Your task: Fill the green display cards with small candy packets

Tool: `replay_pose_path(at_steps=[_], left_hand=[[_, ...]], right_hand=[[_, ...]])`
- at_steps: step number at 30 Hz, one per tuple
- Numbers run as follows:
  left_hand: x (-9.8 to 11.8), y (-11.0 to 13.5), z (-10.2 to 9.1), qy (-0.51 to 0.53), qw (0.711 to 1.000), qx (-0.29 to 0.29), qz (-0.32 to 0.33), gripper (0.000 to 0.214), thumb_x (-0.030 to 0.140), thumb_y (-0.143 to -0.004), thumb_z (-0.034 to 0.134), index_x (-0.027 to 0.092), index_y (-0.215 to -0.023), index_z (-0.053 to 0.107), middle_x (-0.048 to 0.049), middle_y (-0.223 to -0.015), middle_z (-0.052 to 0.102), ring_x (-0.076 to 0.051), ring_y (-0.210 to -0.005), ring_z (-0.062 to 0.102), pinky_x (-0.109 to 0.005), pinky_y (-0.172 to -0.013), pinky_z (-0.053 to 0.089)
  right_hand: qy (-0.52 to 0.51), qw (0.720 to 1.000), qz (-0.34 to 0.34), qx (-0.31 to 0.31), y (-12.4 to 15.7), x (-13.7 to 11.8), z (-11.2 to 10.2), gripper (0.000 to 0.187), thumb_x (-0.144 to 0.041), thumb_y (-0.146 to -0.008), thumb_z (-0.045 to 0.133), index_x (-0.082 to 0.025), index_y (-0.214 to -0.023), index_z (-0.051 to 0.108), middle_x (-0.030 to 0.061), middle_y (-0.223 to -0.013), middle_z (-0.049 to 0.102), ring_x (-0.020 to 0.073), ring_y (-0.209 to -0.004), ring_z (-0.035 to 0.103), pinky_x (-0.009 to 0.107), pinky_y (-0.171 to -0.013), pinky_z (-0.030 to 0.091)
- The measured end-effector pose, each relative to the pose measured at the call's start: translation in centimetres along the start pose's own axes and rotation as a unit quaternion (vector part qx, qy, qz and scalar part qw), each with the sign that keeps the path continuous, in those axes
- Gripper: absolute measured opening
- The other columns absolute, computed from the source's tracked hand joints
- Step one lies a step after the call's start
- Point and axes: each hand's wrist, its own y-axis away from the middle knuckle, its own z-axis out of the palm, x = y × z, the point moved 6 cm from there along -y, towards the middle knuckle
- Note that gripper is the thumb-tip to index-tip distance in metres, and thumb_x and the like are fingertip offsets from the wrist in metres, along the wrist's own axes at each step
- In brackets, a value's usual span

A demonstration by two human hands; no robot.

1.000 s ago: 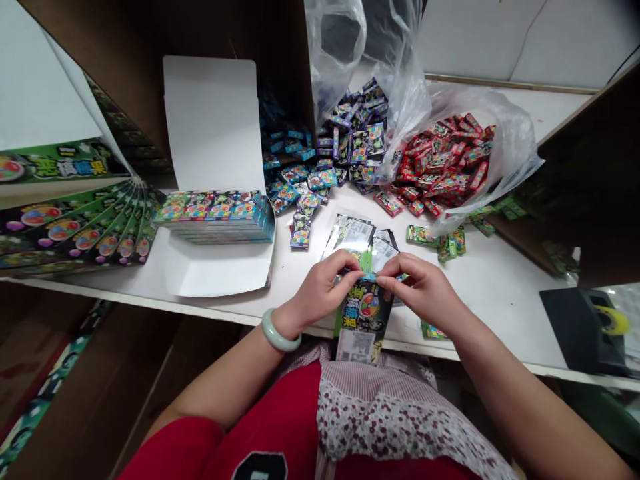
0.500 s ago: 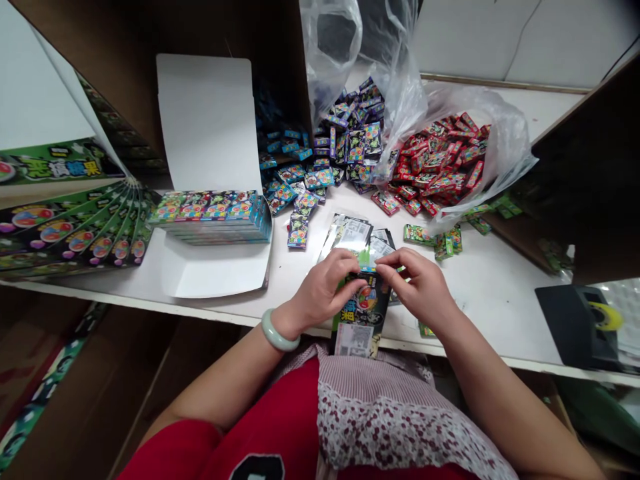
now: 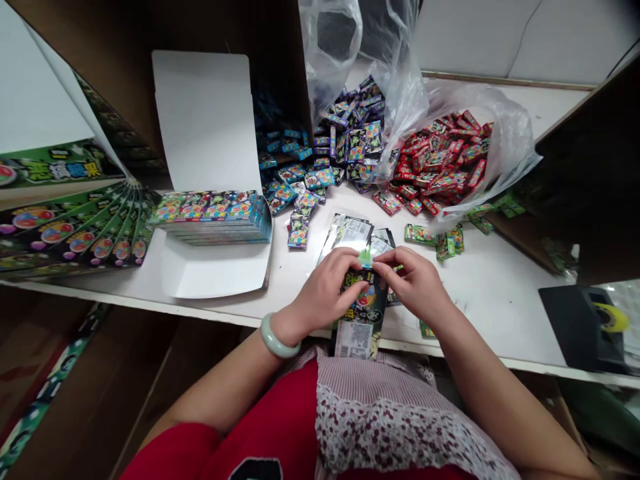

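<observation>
My left hand [image 3: 327, 290], with a pale green bangle [image 3: 276, 335] on the wrist, and my right hand [image 3: 413, 283] meet over the middle of the white table. Their fingertips pinch a small green packet [image 3: 365, 258] from both sides. Just below it lies a black printed card or pouch [image 3: 365, 300], partly covered by my fingers, with a white barcode label [image 3: 354, 340] at its lower end. A loose stack of glossy printed sheets [image 3: 350, 235] lies just beyond my hands.
A white cardboard box [image 3: 215, 277] holds a stack of blue packets [image 3: 213, 217]. Purple packets [image 3: 355, 137] and red packets [image 3: 440, 157] are heaped by a clear plastic bag [image 3: 480, 120]. Green display boxes [image 3: 70, 230] stand left, a black object [image 3: 575, 327] right.
The small packet and the black card have shifted slightly upward between my fingertips. My hands have drawn a little closer together, and the view has moved only slightly.
</observation>
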Motion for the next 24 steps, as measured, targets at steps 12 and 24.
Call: replay_pose_path(at_steps=[12,24], left_hand=[[0.5,-0.4,1.0,0.105,0.993,-0.028,-0.049,0.016,0.013,-0.085,0.054,0.021,-0.088,0.041,-0.0100,-0.115,0.048,-0.023,-0.114,0.047,-0.043,-0.099,0.040],[0.3,0.0,1.0,0.115,0.992,-0.011,-0.059,0.011,0.013,-0.089,0.051,0.021,-0.090,0.043,-0.0102,-0.116,0.049,-0.023,-0.115,0.048,-0.044,-0.099,0.040]], right_hand=[[-0.309,0.927,0.181,-0.112,-0.6,2.4,1.3,0.031,-0.040,-0.062,0.078,-0.018,-0.067,0.058,-0.0042,-0.062,0.058,0.0096,-0.058,0.049,0.025,-0.057,0.039],[-0.133,0.986,0.085,-0.056,-0.5,1.0,0.0,0.020,-0.038,-0.072,0.071,-0.019,-0.067,0.064,0.0011,-0.068,0.062,0.0149,-0.065,0.055,0.029,-0.061,0.043]])
